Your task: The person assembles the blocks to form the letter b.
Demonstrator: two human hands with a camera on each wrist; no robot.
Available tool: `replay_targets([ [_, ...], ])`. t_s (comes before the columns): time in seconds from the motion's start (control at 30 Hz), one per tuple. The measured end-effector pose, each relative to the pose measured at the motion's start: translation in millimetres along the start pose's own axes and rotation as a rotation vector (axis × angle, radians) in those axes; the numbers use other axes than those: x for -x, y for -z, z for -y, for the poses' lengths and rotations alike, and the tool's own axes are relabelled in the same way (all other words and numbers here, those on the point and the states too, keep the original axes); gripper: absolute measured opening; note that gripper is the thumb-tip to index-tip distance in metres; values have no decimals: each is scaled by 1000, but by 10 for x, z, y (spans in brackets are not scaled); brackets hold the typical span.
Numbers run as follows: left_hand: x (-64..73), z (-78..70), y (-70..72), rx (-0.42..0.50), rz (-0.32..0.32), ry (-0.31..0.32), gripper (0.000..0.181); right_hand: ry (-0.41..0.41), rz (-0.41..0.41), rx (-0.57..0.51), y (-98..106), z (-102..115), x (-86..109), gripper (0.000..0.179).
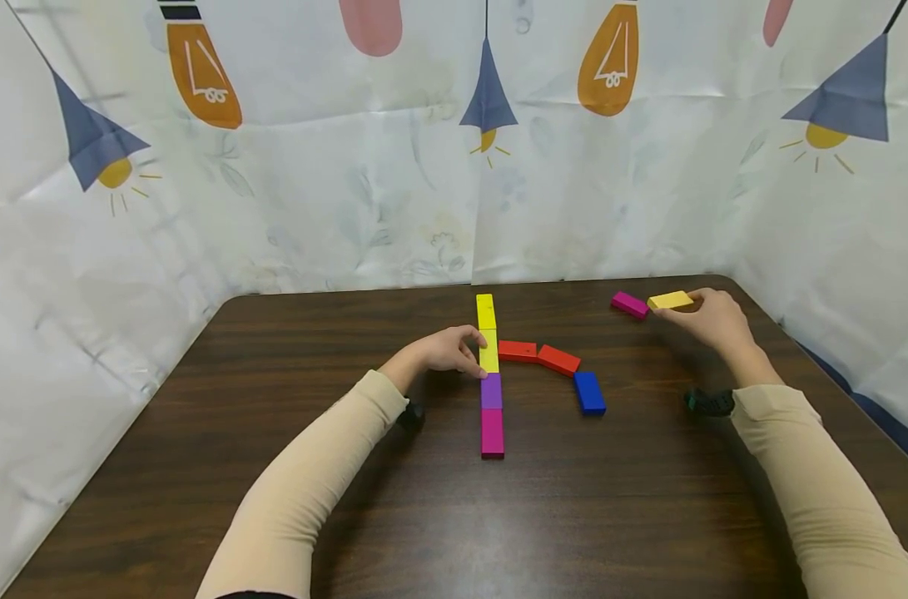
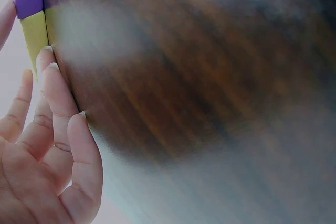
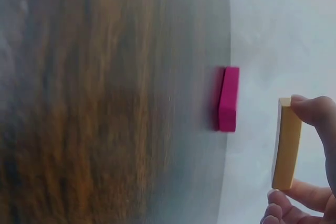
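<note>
In the head view, a straight column runs away from the person: a magenta block [image 1: 492, 433], a purple block [image 1: 491, 392], a near yellow block [image 1: 488, 353] and a far yellow block [image 1: 485, 311]. My left hand [image 1: 452, 350] is at the near yellow block, its thumb by the purple joint and its index finger farther up. The left wrist view shows relaxed fingers [image 2: 58, 98] beside the yellow. At the back right my right hand [image 1: 716, 319] pinches another yellow block [image 3: 287, 145] by its ends, thumb opposite fingers. A second magenta block [image 1: 630, 304] lies beside it.
From the column, two red blocks [image 1: 517, 351] lead rightward, the second angled toward the near side. A blue block [image 1: 589, 393] follows, slanting nearer. All lie on a dark wooden table [image 1: 311, 333]; a patterned white curtain [image 1: 311, 183] hangs behind its back edge.
</note>
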State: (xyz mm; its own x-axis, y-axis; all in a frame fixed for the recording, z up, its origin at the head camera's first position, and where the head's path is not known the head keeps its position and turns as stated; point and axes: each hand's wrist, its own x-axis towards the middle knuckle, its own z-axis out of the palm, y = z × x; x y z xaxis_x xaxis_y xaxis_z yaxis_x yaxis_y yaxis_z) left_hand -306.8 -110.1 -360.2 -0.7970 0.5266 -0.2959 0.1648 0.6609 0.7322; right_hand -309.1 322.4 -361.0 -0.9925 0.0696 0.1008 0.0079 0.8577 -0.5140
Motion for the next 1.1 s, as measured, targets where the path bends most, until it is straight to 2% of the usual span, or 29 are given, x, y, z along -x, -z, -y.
replay_targets([
  [0.3,1,2,3,-4,0,10,49,83,13,1,-27,171,92,89],
  [0.67,-16,23,13,-13,-2,6,49,152,27,-5,-19,350,232,81],
  [1.1,-2,7,7,-1,-2,8,50,217,55,-39,-112,507,438,79],
])
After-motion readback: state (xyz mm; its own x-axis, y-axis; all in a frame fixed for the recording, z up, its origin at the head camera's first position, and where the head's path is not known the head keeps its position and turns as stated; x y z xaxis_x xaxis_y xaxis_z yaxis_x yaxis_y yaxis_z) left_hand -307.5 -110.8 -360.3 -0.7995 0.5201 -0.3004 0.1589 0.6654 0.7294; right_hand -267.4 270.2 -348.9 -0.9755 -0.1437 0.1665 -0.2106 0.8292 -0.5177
